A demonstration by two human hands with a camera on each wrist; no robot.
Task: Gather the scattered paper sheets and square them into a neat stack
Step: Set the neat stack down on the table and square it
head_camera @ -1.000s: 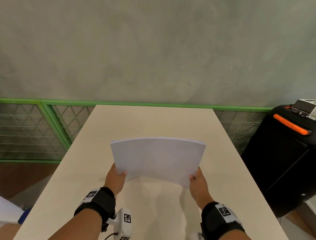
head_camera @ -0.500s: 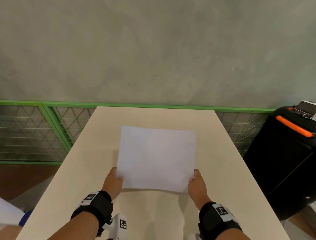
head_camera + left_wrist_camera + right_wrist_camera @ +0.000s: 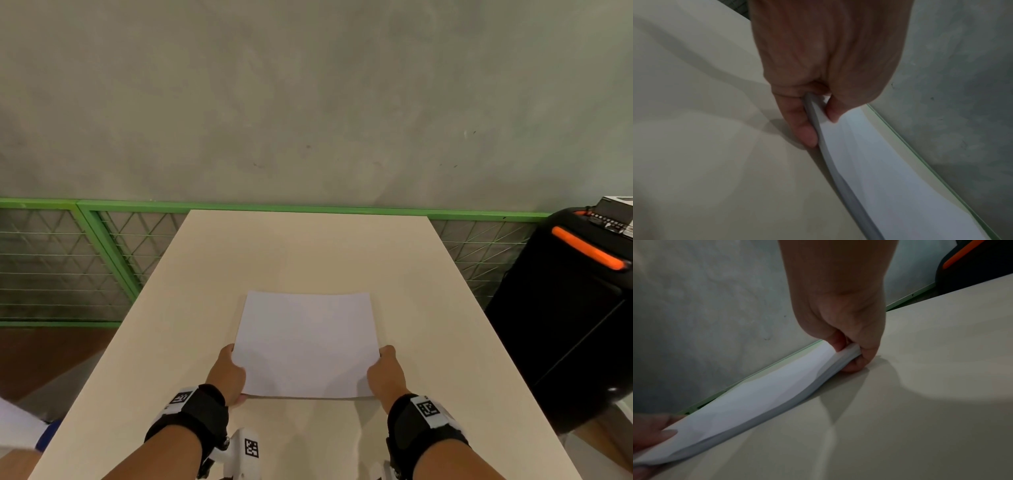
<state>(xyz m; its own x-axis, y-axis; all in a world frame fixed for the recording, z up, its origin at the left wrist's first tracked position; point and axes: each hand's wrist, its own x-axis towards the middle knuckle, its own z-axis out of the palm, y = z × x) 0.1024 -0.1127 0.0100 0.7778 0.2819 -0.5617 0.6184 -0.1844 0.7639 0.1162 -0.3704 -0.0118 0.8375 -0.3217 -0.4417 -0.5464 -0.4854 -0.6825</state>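
A stack of white paper sheets lies nearly flat on the beige table, its near edge a little raised. My left hand pinches the stack's near left corner, and my right hand pinches the near right corner. In the left wrist view the left hand has its thumb on top of the paper stack and a finger beneath it. In the right wrist view the right hand curls round the edge of the paper stack, which sags in the middle towards the table.
A black case with an orange handle stands off the table's right side. A green mesh fence runs behind the table under a grey wall. Something white and blue lies past the table's near left edge.
The stack was held up and bowed towards me a second ago. Both hands have lowered it until it lies almost flat on the table, nearer to me.
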